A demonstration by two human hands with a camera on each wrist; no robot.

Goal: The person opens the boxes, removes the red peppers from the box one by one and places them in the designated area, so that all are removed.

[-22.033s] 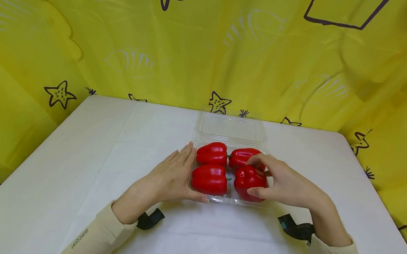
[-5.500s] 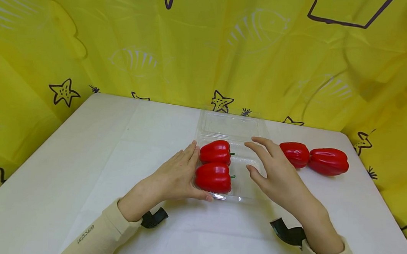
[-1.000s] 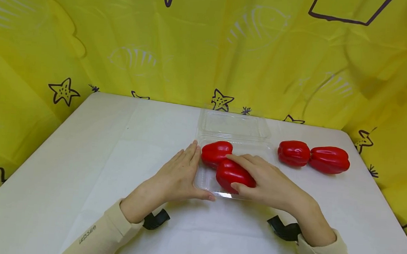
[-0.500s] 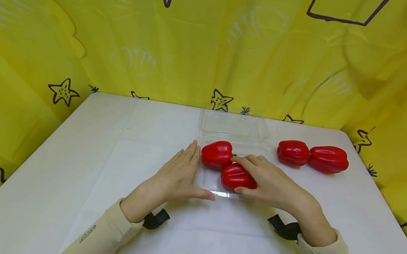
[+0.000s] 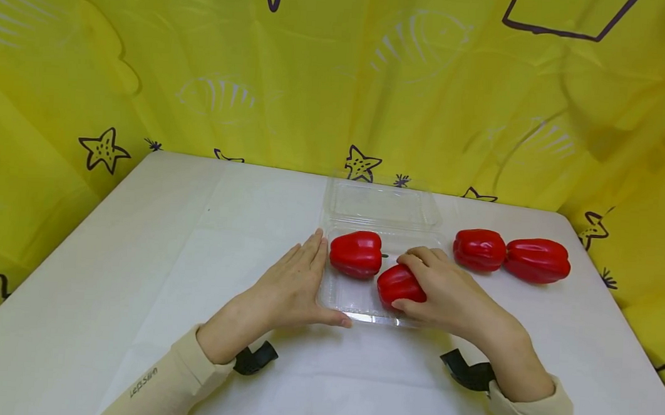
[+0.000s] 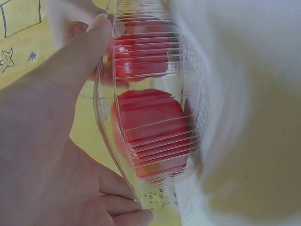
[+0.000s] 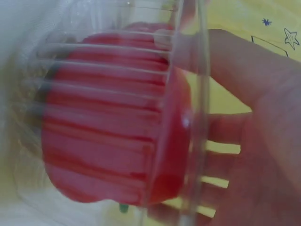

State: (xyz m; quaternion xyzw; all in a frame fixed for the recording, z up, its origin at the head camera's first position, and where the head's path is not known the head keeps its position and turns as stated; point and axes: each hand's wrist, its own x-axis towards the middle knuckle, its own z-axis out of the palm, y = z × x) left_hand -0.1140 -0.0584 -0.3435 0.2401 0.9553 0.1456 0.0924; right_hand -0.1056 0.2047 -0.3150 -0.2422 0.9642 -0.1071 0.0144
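Observation:
A clear plastic clamshell box (image 5: pixel 350 301) lies on the table with its lid (image 5: pixel 380 205) folded back behind it. Along the box's left side my left hand (image 5: pixel 286 286) rests with straight fingers, the thumb by the front corner. One red bell pepper (image 5: pixel 356 254) sits at the box's back left, its green stem pointing right. Curled round another red bell pepper (image 5: pixel 398 287) in the front right part, my right hand (image 5: pixel 446 295) hides that pepper's right end. Through the ribbed wall in the right wrist view, this held pepper (image 7: pixel 108 127) appears large, thumb and fingers about it.
To the right of the box, two more red bell peppers (image 5: pixel 479 250) (image 5: pixel 538 261) lie end to end on the white table (image 5: pixel 242 209). A yellow curtain (image 5: pixel 316 94) with drawn starfish hangs behind the table and at its sides.
Two peppers moved earlier from the box to the table's right side. Over the last second, my right hand has shifted the front pepper rightward, away from the other. My left hand stays put.

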